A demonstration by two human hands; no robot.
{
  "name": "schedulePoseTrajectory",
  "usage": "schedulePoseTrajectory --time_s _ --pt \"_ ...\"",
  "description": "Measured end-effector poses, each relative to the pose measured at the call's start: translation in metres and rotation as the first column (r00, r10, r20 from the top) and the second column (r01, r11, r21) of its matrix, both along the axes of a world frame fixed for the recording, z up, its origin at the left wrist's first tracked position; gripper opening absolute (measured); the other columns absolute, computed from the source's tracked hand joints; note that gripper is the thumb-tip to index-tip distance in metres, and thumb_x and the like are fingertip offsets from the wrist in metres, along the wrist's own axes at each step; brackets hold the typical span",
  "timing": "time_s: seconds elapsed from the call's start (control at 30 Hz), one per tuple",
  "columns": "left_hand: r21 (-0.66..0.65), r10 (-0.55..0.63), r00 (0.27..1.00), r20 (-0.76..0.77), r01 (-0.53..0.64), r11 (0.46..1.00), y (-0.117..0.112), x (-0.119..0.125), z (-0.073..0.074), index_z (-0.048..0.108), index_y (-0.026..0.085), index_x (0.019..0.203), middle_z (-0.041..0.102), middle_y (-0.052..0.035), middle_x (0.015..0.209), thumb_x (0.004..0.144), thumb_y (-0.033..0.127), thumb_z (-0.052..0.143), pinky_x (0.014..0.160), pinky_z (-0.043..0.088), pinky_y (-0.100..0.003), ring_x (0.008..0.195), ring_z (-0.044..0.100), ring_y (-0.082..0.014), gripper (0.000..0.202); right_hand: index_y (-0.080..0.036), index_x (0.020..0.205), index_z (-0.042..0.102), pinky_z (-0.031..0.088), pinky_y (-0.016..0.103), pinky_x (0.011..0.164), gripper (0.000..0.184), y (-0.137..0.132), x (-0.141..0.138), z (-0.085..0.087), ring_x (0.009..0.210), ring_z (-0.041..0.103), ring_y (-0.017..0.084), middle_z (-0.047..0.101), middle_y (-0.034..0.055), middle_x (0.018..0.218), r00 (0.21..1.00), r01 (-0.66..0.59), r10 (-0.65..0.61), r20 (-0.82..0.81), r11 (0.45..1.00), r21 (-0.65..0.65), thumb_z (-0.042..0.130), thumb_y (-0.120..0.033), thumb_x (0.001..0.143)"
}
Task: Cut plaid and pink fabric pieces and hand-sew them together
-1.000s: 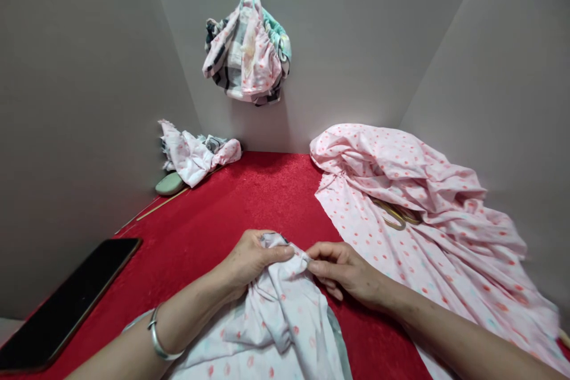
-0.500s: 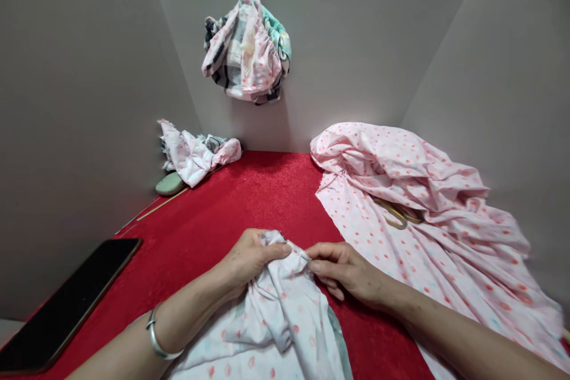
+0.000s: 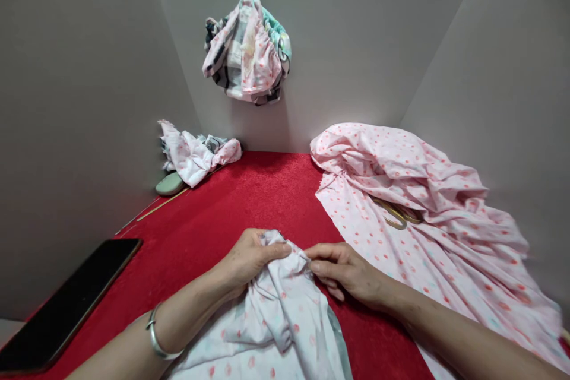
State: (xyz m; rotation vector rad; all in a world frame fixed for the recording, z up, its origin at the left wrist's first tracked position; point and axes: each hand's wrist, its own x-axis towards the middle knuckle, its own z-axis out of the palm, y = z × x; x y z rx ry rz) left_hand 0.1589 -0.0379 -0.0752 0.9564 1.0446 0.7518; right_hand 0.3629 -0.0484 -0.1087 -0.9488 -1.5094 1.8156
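Observation:
A pale fabric with pink dots (image 3: pixel 285 309) is bunched up in front of me, its lower part spreading toward my body. My left hand (image 3: pixel 252 258) is closed on its upper end, thumb pressed on top, with a silver bangle (image 3: pixel 155 335) at the wrist. At the fabric's right edge, my right hand (image 3: pixel 336 267) pinches with thumb and forefinger, the other fingers curled beneath. Whether something small, such as a needle, sits between those fingertips is too fine to tell. A grey strip (image 3: pixel 341 338) shows along the fabric's right side.
A large pink dotted cloth (image 3: pixel 401 154) is heaped on the right, gold-handled scissors (image 3: pixel 396 214) lying in its folds. On the red surface (image 3: pixel 276 190) at left are a black phone (image 3: pixel 66 303), a green oval object (image 3: pixel 170 184) and fabric scraps (image 3: pixel 191 154). Gathered fabric pieces (image 3: pixel 249 53) hang ahead.

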Motion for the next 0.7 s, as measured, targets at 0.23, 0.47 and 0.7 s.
schedulePoseTrajectory --time_s 0.23,0.47,0.7 --pt "0.232 -0.010 0.991 -0.133 0.041 0.972 -0.004 0.006 -0.014 0.057 0.012 0.062 0.050 0.0037 0.054 0.065 0.035 0.071 0.049 0.030 -0.020 0.049 0.041 -0.0071 0.026 -0.011 0.097 0.066 0.026 0.017 0.033 0.035 -0.003 -0.005 0.001 0.031 0.035 0.004 0.043 -0.0088 0.044 0.997 0.024 -0.029 0.077 0.998 0.060 0.058 -0.041 0.081" --pt "0.102 0.023 0.998 -0.063 -0.017 0.995 -0.005 0.006 -0.007 0.055 0.013 0.059 0.050 0.0038 0.051 0.059 0.036 0.075 0.048 0.031 -0.020 0.047 0.042 -0.0069 0.031 -0.013 0.091 0.062 0.025 0.016 0.033 0.029 -0.003 -0.005 0.000 0.033 0.034 0.003 0.045 -0.0089 0.049 0.998 0.051 -0.053 0.038 0.998 0.045 0.059 -0.040 0.081" --pt "-0.033 -0.027 0.997 0.075 0.029 0.999 -0.002 0.002 -0.005 0.063 0.011 0.065 0.062 -0.0023 0.059 0.058 0.031 0.076 0.055 0.042 -0.023 0.052 0.055 -0.0114 0.025 -0.013 0.089 0.062 0.023 0.016 0.035 0.028 -0.002 -0.002 0.001 0.035 0.033 0.002 0.046 -0.0084 0.052 0.999 0.037 -0.037 0.000 0.999 0.030 0.062 -0.040 0.080"
